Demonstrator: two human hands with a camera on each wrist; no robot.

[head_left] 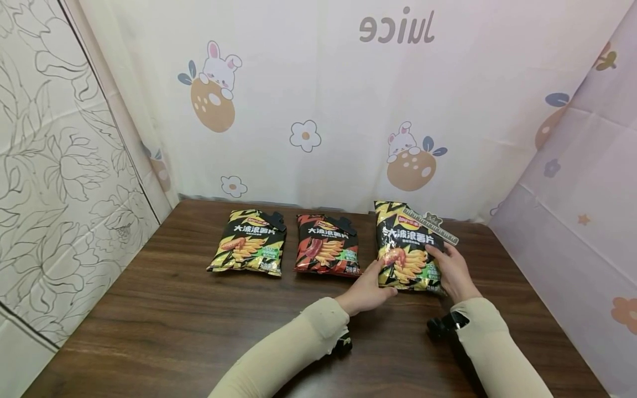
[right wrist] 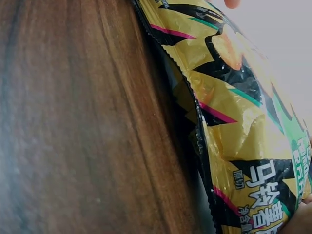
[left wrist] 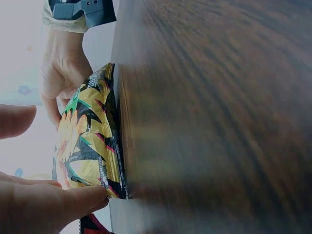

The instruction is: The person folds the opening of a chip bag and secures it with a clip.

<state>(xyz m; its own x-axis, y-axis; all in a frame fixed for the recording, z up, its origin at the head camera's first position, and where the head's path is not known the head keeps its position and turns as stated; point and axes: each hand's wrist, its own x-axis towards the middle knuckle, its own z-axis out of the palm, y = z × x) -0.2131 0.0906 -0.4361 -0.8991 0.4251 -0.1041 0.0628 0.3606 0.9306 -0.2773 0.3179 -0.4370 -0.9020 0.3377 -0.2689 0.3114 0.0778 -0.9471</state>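
On the right of the table lies a yellow-and-black bag of potato chips (head_left: 409, 243), with a pale clear bag clip (head_left: 431, 224) across its upper right corner. My left hand (head_left: 369, 288) is at its lower left corner, fingers against the side. In the left wrist view the left thumb (left wrist: 17, 122) stands off the bag's surface. My right hand (head_left: 452, 271) holds the bag's right side, thumb on the front; its other fingers are mostly hidden. The bag's bottom edge (right wrist: 197, 117) is close to the tabletop in the right wrist view.
A red bag of chips (head_left: 327, 246) with a black clip (head_left: 343, 224) lies left of the hands. Farther left is another yellow-and-black bag (head_left: 249, 243), also with a black clip (head_left: 275, 220). A patterned curtain (head_left: 308, 171) stands behind the wooden table (head_left: 199, 326).
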